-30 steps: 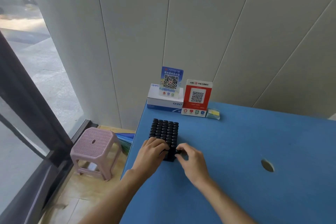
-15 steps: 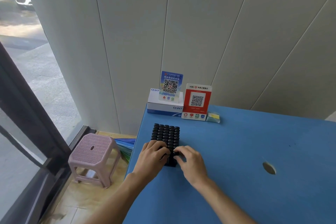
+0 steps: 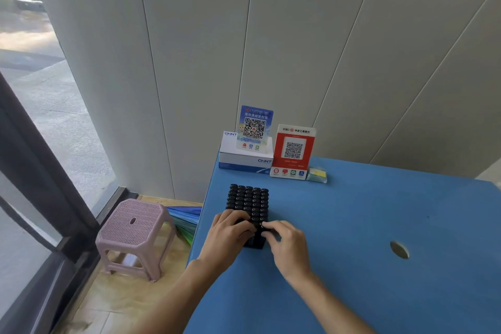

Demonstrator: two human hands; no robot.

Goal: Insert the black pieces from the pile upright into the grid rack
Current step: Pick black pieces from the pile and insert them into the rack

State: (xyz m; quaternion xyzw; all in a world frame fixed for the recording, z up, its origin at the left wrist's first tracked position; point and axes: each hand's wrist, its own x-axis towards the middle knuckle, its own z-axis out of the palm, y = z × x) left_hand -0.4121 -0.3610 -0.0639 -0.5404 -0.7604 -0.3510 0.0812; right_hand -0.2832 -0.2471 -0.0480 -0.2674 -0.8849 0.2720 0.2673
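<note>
Grid rack (image 3: 248, 202): black, filled with upright black pieces (image 3: 245, 195), standing near the left edge of the blue table (image 3: 379, 225). Right hand (image 3: 288, 243) at its near right corner, fingertips pinching one piece. Left hand (image 3: 230, 233) curled over the near left rows; whether it grips anything cannot be told. Behind: white box (image 3: 244, 161), two QR stands. Floor: pink stool (image 3: 135, 230).

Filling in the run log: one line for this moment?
rack: on blue table, far rows filled | left hand: on rack's near end | right hand: pinching black piece at rack's right edge
</note>
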